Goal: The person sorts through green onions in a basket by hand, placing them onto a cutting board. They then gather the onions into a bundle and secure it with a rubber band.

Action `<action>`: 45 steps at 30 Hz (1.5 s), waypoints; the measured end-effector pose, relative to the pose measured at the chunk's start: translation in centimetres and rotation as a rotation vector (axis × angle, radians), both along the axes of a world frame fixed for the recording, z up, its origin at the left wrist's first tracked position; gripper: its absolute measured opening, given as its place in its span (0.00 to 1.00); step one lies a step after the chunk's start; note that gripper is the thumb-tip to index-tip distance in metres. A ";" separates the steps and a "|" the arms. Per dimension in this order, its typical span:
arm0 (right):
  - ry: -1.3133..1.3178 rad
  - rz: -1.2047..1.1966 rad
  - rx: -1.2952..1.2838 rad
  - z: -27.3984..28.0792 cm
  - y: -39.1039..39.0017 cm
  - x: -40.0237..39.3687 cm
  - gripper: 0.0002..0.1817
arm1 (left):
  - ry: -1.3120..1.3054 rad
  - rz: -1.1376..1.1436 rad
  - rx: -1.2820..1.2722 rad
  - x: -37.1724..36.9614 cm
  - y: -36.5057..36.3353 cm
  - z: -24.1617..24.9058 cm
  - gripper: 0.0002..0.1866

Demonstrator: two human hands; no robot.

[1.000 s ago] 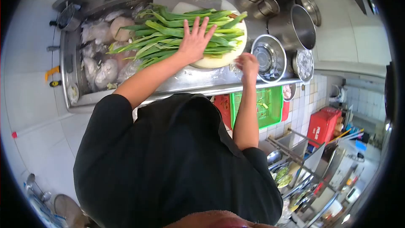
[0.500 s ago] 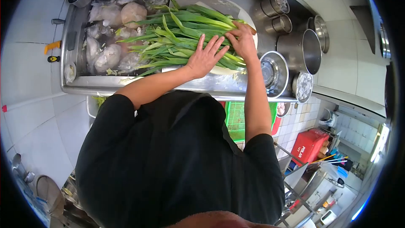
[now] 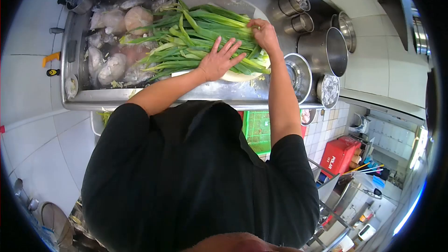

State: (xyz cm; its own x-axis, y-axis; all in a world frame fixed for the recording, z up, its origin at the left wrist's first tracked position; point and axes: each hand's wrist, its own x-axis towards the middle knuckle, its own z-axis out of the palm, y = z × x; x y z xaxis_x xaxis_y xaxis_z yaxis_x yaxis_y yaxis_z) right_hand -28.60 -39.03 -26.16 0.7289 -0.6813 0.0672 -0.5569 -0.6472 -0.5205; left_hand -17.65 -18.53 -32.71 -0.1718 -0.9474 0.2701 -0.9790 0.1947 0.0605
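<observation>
A big bunch of green onions (image 3: 196, 37) is being held down on a round cutting board (image 3: 235, 75), which is lying on the steel counter (image 3: 210, 91). The long way of the bunch is running from side to side across the board. The thick, pale ends are pointing toward the right hand (image 3: 264, 35). The thin green tips are pointing the other way, past the left hand (image 3: 218, 60), and are hanging out over the sink (image 3: 74, 56).

The left hand is being laid flat on top of the bunch, near its middle. Its fingers (image 3: 232, 48) are being spread wide, and nothing is being gripped by them. The right hand is being curled over the thick ends of the onions, at the far side of the bunch. Its fingers are being bent down into the stalks, but how tightly they are closing cannot be told. The two hands are being kept near each other, with onions lying between them.

Beyond the green tips, pale lumps in clear bags (image 3: 114, 42) are sitting in the sink. Just beside the right hand, on its outer side, a steel bowl (image 3: 298, 72) is resting on the counter. A tall steel pot (image 3: 326, 49) is standing past that bowl. Two small steel tins (image 3: 294, 9) are standing beyond the right-hand fingers.
</observation>
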 end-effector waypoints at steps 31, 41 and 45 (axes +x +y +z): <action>-0.985 -0.487 0.304 5.6 1.4 -9.0 0.04 | 0.099 -0.041 -0.104 -0.2 -1.2 -0.6 0.31; -1.315 -0.941 0.646 -5.8 14.3 -12.5 0.04 | 0.246 -0.146 0.001 -2.3 6.0 -0.2 0.25; -1.379 -0.895 0.736 -7.4 14.1 -12.3 0.05 | 0.172 -0.236 0.020 -2.2 7.7 -1.9 0.24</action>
State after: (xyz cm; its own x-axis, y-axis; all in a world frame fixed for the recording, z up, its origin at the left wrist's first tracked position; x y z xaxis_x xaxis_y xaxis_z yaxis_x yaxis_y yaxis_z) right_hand -40.94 -24.97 -33.51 -0.1514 -0.9630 -0.2230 0.4663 0.1293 -0.8751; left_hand -19.82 -10.85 -34.65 -0.3411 -0.8921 0.2963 -0.8817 0.4129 0.2281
